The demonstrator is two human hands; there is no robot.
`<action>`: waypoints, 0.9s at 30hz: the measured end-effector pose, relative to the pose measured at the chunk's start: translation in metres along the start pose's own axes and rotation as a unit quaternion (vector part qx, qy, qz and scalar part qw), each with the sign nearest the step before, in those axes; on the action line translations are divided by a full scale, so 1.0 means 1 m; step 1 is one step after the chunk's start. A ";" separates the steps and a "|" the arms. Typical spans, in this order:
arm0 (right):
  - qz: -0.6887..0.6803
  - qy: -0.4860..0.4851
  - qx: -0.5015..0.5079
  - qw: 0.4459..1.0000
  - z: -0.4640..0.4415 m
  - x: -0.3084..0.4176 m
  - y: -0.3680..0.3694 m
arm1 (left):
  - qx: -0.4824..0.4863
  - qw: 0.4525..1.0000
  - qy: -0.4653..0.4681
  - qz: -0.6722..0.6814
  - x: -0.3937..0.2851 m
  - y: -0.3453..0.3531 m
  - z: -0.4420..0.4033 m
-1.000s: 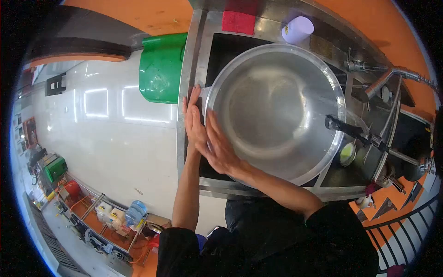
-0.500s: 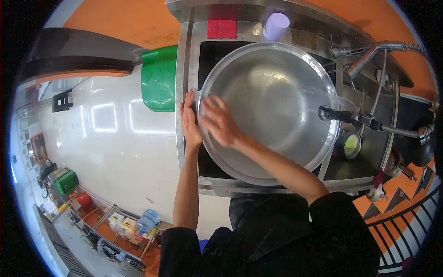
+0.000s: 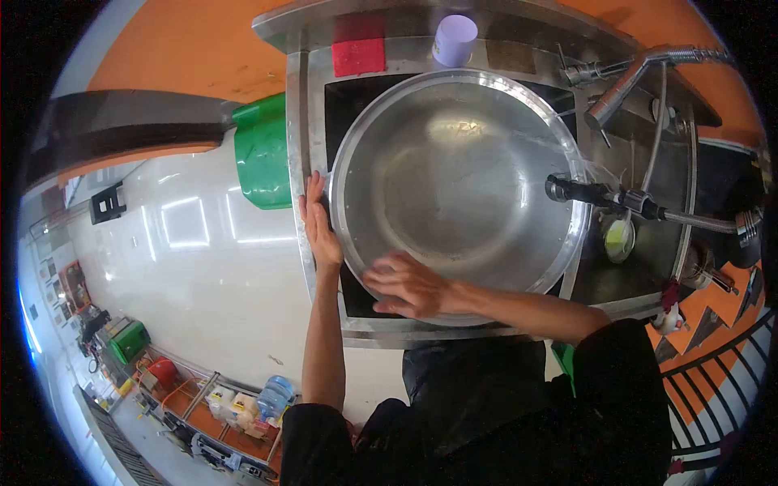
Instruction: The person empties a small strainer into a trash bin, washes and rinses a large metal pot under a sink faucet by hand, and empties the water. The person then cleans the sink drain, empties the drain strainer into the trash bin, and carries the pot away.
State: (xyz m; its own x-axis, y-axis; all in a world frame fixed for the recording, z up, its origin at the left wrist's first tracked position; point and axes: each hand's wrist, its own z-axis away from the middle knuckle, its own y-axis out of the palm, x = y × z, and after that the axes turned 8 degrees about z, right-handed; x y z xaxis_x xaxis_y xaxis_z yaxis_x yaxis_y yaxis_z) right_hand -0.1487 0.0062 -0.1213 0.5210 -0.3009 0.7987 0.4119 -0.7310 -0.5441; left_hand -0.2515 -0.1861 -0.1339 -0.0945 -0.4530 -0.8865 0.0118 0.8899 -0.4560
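A large round metal basin (image 3: 462,194) sits over the dark sink opening, with a little water visible inside. My left hand (image 3: 322,231) rests against the outside of its left rim, fingers stretched away from me. At the lower left, my right hand (image 3: 409,283) reaches over the near rim and lies along the inner wall, fingers apart and slightly blurred. Neither palm shows anything held. A black spray nozzle (image 3: 579,190) hangs over the right rim, with a thin stream of water near it.
On the back ledge are a red sponge-like pad (image 3: 359,57) and a lilac cup (image 3: 455,40). A steel faucet (image 3: 624,89) stands at the right. Beside the basin sits a small bowl with something yellow-green (image 3: 618,237). A green bin (image 3: 262,154) stands left of the counter.
My right hand has slid along the inner wall from the left side toward the near rim. My left hand stays at the left rim. The whole view has shifted slightly.
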 end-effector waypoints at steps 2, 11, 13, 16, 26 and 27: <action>0.035 -0.009 -0.039 0.999 -0.045 -0.019 -0.013 | 0.002 1.000 -0.003 -0.010 0.000 0.001 0.000; 0.125 0.168 -0.285 0.935 -0.125 -0.133 -0.085 | 0.016 0.999 0.012 -0.042 0.002 -0.001 0.000; 0.244 0.106 -0.283 0.922 -0.125 -0.122 -0.044 | 0.020 0.999 0.015 -0.045 0.006 -0.001 0.000; -0.017 0.148 -0.122 0.981 -0.086 -0.042 -0.012 | 0.030 0.999 0.023 -0.031 0.004 -0.001 -0.001; 0.069 0.105 -0.145 0.981 -0.121 -0.104 -0.061 | 0.035 0.999 0.014 -0.033 -0.004 0.002 -0.001; 0.139 0.148 -0.179 0.963 -0.127 -0.114 -0.083 | 0.033 0.999 0.009 -0.037 -0.001 0.002 0.000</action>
State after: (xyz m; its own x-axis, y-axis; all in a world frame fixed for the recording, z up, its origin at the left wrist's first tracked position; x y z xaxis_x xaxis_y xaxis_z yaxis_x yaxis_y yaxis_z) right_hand -0.3380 0.0234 -0.1346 0.3163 -0.6381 0.7020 -0.0251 -0.7453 -0.6662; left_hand -0.2517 -0.1844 -0.1342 -0.1162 -0.5158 -0.8488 0.0703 0.8481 -0.5251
